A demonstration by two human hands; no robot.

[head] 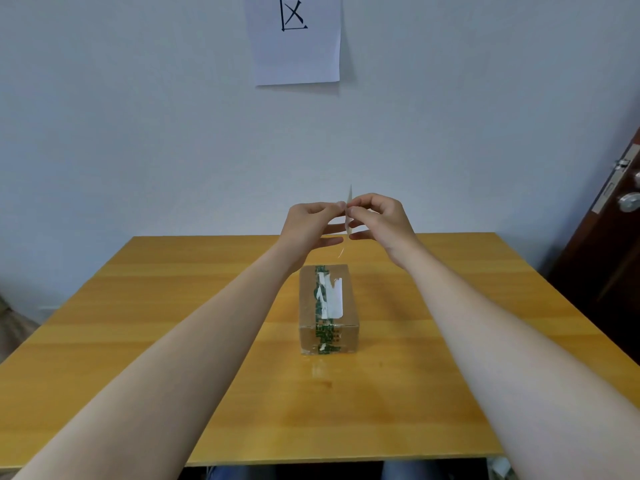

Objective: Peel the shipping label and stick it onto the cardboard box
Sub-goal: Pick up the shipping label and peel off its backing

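Note:
A small cardboard box (pixel 329 306) stands in the middle of the wooden table (pixel 173 323), sealed with green-printed tape and bearing torn white label remnants on top. Both my hands are raised above and beyond the box. My left hand (pixel 311 225) and my right hand (pixel 379 221) pinch a thin white shipping label (pixel 349 202) between their fingertips. The label is seen nearly edge-on, so its face is hidden. A thin curl of backing or film hangs below the hands.
A white sheet of paper (pixel 297 39) with a black character hangs on the pale wall. A dark brown door (pixel 613 244) with a metal handle stands at the right. The table's front edge runs near the bottom of the view.

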